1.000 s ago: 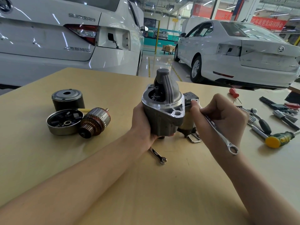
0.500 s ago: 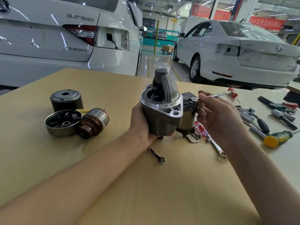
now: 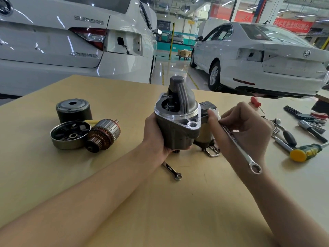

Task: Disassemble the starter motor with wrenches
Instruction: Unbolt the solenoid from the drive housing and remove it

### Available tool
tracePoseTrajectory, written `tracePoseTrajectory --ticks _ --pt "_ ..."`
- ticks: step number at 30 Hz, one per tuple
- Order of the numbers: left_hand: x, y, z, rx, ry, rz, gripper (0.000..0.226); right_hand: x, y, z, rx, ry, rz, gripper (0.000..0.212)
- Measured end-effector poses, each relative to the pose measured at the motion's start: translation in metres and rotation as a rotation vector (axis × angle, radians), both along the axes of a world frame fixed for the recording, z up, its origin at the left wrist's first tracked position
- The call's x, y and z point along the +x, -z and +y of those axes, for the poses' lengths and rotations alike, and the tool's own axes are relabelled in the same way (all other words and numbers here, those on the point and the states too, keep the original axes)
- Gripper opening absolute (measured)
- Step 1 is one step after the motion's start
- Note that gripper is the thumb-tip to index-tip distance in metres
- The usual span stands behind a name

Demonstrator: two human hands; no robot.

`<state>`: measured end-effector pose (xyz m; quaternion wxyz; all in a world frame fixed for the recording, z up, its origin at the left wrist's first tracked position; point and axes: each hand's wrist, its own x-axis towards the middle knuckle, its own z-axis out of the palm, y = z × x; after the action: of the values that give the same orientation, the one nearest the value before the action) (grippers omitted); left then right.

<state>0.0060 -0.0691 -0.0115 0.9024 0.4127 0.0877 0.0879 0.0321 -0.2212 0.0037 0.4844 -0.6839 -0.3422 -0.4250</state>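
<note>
the left hand grips the starter motor housing; the right hand pinches the wrench. the motor looks heavy and rigid, best held around the body.

Bright, even overhead strip lighting fills the sharp wide-angle frame, laying streaky glare on the white car's boot lid at upper left, soft faint shadows on the wooden table, and bowed lines towards the edges.
</note>
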Motion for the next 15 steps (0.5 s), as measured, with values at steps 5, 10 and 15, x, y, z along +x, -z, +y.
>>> tracePoseTrajectory --ticks 5,10,15 --pt "0.0003 0.0007 0.0003 0.005 -0.005 -0.002 0.044 0.0009 -0.0006 -0.0011 -0.027 0.016 -0.033 0.032" --pt "0.0001 0.0015 0.0005 0.008 0.003 -0.014 0.045 0.0037 0.0008 -0.0016 -0.01 0.012 0.02 0.035" --pt "0.0003 0.0011 0.0 0.007 0.01 -0.016 0.045 0.0058 -0.0004 -0.0023 -0.033 0.0 -0.022 0.038"
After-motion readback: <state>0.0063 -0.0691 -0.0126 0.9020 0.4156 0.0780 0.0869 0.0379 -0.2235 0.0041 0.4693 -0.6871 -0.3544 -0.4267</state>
